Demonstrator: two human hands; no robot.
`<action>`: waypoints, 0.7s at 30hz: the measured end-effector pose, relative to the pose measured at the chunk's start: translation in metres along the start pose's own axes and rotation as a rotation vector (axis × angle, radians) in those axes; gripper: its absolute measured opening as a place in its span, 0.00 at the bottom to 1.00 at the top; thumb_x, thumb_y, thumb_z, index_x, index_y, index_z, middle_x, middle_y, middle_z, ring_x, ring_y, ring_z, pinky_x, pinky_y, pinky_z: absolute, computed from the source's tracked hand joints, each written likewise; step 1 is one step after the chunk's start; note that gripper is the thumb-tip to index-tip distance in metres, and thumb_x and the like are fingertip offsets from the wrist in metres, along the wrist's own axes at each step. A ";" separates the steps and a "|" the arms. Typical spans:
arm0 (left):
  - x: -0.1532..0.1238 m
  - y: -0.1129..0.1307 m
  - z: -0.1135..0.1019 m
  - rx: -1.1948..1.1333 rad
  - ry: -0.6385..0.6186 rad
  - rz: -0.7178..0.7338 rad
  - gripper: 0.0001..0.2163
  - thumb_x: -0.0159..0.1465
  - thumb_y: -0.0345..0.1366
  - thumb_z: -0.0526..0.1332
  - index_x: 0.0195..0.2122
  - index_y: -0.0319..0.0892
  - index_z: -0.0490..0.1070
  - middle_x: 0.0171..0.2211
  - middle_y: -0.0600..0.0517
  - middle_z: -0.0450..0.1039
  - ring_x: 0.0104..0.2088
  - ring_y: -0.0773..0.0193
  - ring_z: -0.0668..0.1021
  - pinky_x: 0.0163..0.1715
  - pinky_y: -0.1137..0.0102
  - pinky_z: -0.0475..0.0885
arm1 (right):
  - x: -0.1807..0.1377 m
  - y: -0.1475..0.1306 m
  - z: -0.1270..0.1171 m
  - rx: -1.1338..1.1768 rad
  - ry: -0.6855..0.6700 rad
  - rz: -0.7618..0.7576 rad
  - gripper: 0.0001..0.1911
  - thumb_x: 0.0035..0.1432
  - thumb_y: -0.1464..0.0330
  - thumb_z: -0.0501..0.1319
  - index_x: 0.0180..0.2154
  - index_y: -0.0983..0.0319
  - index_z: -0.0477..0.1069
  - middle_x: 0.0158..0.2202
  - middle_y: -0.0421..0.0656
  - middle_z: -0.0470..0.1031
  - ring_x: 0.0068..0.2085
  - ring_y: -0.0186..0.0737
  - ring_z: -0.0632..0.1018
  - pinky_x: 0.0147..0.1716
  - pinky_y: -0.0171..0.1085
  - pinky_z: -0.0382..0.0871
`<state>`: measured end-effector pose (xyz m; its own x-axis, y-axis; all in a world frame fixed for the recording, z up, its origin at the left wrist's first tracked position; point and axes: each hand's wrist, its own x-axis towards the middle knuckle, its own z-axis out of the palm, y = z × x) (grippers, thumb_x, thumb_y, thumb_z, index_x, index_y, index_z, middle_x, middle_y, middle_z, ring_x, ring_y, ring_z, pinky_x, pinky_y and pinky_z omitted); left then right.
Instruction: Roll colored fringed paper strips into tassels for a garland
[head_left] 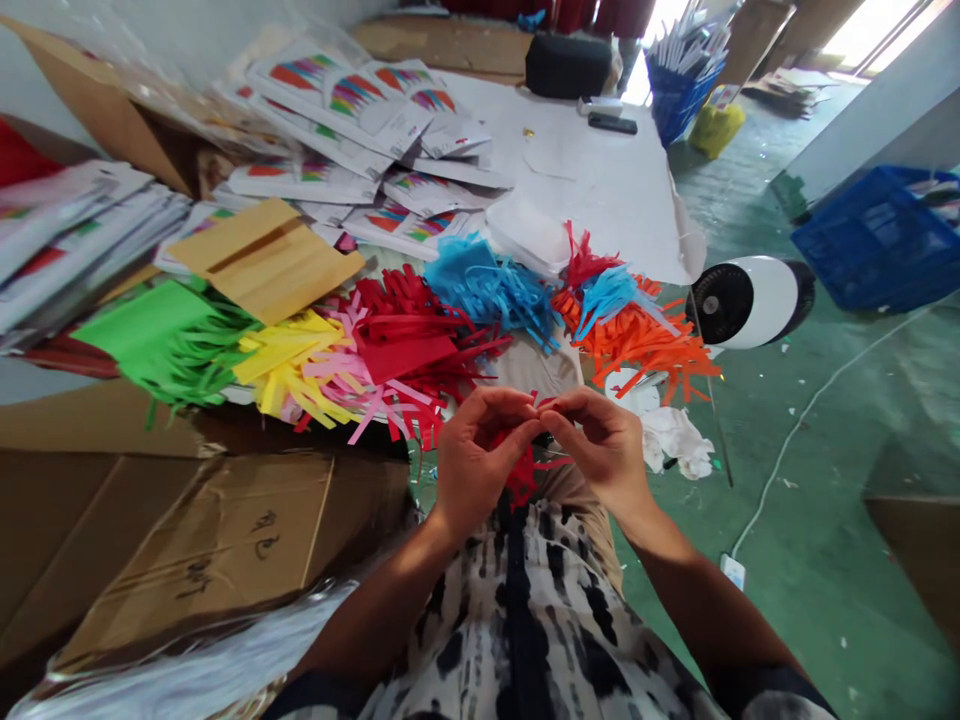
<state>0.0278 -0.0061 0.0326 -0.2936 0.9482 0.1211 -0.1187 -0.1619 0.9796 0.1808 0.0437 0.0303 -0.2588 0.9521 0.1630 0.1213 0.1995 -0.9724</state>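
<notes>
A white-covered table [600,170] filled the upper middle of the view, with a green floor to the right of it. At lower left sat a big brown cardboard box [225,540], its flaps marked with handwriting. A blue plastic crate [877,240] stood on the floor at far right. Printed packets [352,100] with rainbow-coloured fronts lay fanned over the table's left part, and a flat kraft cardboard piece [262,260] rested just in front of them.

Along the table's near edge ran a row of fringed paper piles: green [165,340], yellow [292,370], red [412,340], blue [487,285] and orange [637,345], each touching or overlapping its neighbour. A small white fan [750,300] with a black grille stood just beside the orange pile. Crumpled white paper [675,440] lay below it.

The left hand [476,455] and the right hand [604,445] were held together over the person's lap, fingertips meeting. Both were pinched closed on a small bunch of red paper strips [525,470] – the strips hung down between the palms, near the red pile but apart from it.
</notes>
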 end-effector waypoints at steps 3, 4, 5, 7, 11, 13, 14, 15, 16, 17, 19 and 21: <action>0.000 -0.002 0.001 0.021 0.039 0.020 0.10 0.63 0.36 0.74 0.42 0.43 0.76 0.38 0.52 0.81 0.38 0.66 0.84 0.42 0.73 0.80 | -0.001 -0.001 -0.002 0.017 -0.046 -0.029 0.09 0.62 0.57 0.71 0.39 0.54 0.81 0.38 0.42 0.80 0.37 0.39 0.78 0.38 0.39 0.72; 0.000 -0.002 0.002 0.029 0.039 0.022 0.10 0.63 0.36 0.73 0.42 0.43 0.77 0.38 0.52 0.81 0.38 0.66 0.84 0.42 0.73 0.80 | -0.001 -0.001 -0.003 0.013 -0.051 -0.030 0.09 0.62 0.57 0.71 0.41 0.54 0.81 0.39 0.41 0.80 0.37 0.39 0.77 0.38 0.39 0.71; 0.000 -0.002 0.002 0.038 0.036 0.020 0.09 0.63 0.36 0.73 0.42 0.43 0.77 0.37 0.52 0.81 0.38 0.66 0.84 0.42 0.72 0.80 | 0.000 -0.002 -0.004 0.012 -0.043 -0.028 0.10 0.63 0.58 0.71 0.43 0.53 0.81 0.38 0.41 0.79 0.36 0.38 0.77 0.37 0.38 0.71; 0.000 -0.001 0.002 0.051 0.019 0.015 0.09 0.64 0.36 0.73 0.42 0.43 0.77 0.37 0.52 0.81 0.38 0.65 0.84 0.43 0.72 0.80 | 0.001 -0.003 -0.008 0.006 0.000 -0.029 0.08 0.64 0.57 0.69 0.42 0.53 0.80 0.36 0.40 0.78 0.35 0.37 0.75 0.35 0.38 0.69; 0.000 0.001 -0.001 0.077 -0.132 -0.020 0.10 0.66 0.39 0.71 0.46 0.43 0.80 0.43 0.49 0.82 0.43 0.62 0.84 0.46 0.70 0.80 | 0.002 -0.007 -0.011 -0.065 0.023 -0.062 0.11 0.66 0.58 0.67 0.34 0.56 0.77 0.34 0.40 0.75 0.36 0.39 0.74 0.35 0.38 0.67; 0.000 0.001 -0.003 0.128 -0.211 -0.034 0.11 0.67 0.42 0.69 0.48 0.43 0.80 0.43 0.48 0.83 0.43 0.60 0.83 0.44 0.70 0.78 | 0.000 -0.009 -0.011 -0.118 -0.026 -0.069 0.11 0.68 0.59 0.66 0.34 0.56 0.75 0.33 0.40 0.73 0.35 0.38 0.73 0.36 0.38 0.67; 0.000 0.000 -0.004 0.164 -0.227 -0.036 0.11 0.68 0.43 0.68 0.47 0.43 0.81 0.41 0.49 0.83 0.40 0.61 0.83 0.41 0.71 0.77 | -0.001 -0.011 -0.010 -0.140 -0.052 -0.074 0.11 0.68 0.59 0.65 0.34 0.57 0.75 0.32 0.39 0.73 0.34 0.38 0.73 0.36 0.38 0.66; 0.000 -0.001 -0.005 0.202 -0.232 -0.034 0.10 0.69 0.43 0.67 0.44 0.43 0.81 0.38 0.50 0.82 0.38 0.62 0.82 0.39 0.72 0.76 | -0.002 -0.012 -0.010 -0.151 -0.071 -0.077 0.11 0.69 0.60 0.64 0.34 0.57 0.74 0.32 0.39 0.72 0.34 0.37 0.72 0.36 0.38 0.66; 0.000 -0.002 -0.006 0.236 -0.232 -0.030 0.10 0.70 0.44 0.66 0.42 0.43 0.81 0.35 0.51 0.82 0.35 0.63 0.81 0.37 0.72 0.75 | -0.003 -0.012 -0.010 -0.143 -0.073 -0.077 0.10 0.70 0.60 0.63 0.35 0.57 0.74 0.33 0.39 0.72 0.34 0.37 0.72 0.36 0.37 0.66; -0.001 -0.003 -0.007 0.262 -0.235 -0.025 0.10 0.71 0.43 0.65 0.41 0.43 0.81 0.33 0.52 0.81 0.33 0.65 0.80 0.35 0.73 0.73 | -0.004 -0.012 -0.010 -0.117 -0.055 -0.069 0.10 0.70 0.60 0.63 0.36 0.57 0.73 0.33 0.39 0.72 0.35 0.36 0.72 0.36 0.37 0.66; -0.002 -0.004 -0.008 0.285 -0.260 -0.014 0.10 0.72 0.43 0.63 0.41 0.43 0.81 0.32 0.53 0.80 0.32 0.66 0.79 0.35 0.73 0.72 | -0.006 -0.012 -0.011 -0.031 0.021 -0.040 0.10 0.70 0.59 0.63 0.38 0.57 0.73 0.34 0.38 0.71 0.35 0.35 0.72 0.35 0.35 0.66; -0.005 -0.006 -0.010 0.271 -0.272 -0.022 0.11 0.72 0.44 0.63 0.41 0.43 0.80 0.32 0.53 0.80 0.32 0.66 0.79 0.35 0.73 0.72 | -0.006 -0.009 -0.011 0.043 0.097 -0.010 0.12 0.69 0.57 0.64 0.38 0.57 0.73 0.33 0.37 0.71 0.33 0.34 0.71 0.33 0.34 0.65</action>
<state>0.0205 -0.0123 0.0243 -0.0272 0.9944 0.1024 0.1438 -0.0975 0.9848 0.1917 0.0386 0.0400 -0.1659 0.9685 0.1860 0.0771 0.2007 -0.9766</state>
